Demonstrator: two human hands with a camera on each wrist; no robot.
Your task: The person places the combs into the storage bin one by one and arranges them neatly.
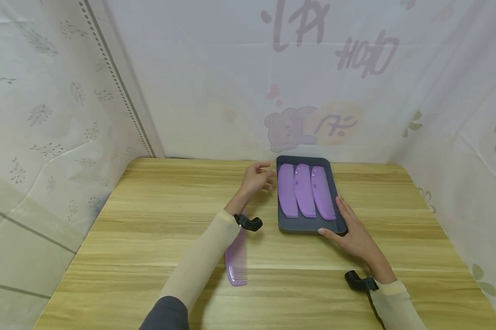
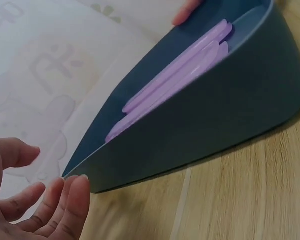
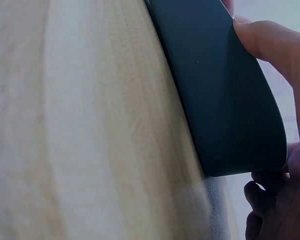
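Observation:
A dark grey tray (image 1: 301, 225) lies on the table with three purple combs in it, side by side: a left comb (image 1: 287, 190), a middle comb (image 1: 305, 190) and a right comb (image 1: 323, 192). My right hand (image 1: 355, 236) holds the tray's near right corner, thumb at the near rim and fingers along the right side. Beside the far left side of the tray is my left hand (image 1: 257, 179), fingers loosely bent and nothing in them. In the left wrist view its fingertips (image 2: 77, 190) are close to the tray wall; contact is unclear. Another purple comb (image 1: 236, 261) lies partly under my left forearm.
The wooden table (image 1: 149, 220) meets a printed cloth backdrop (image 1: 198, 91) just behind the tray. More patterned cloth hangs at the left and right sides. A dark band with a small device (image 1: 251, 223) sits on my left wrist, and a similar one (image 1: 361, 281) on my right.

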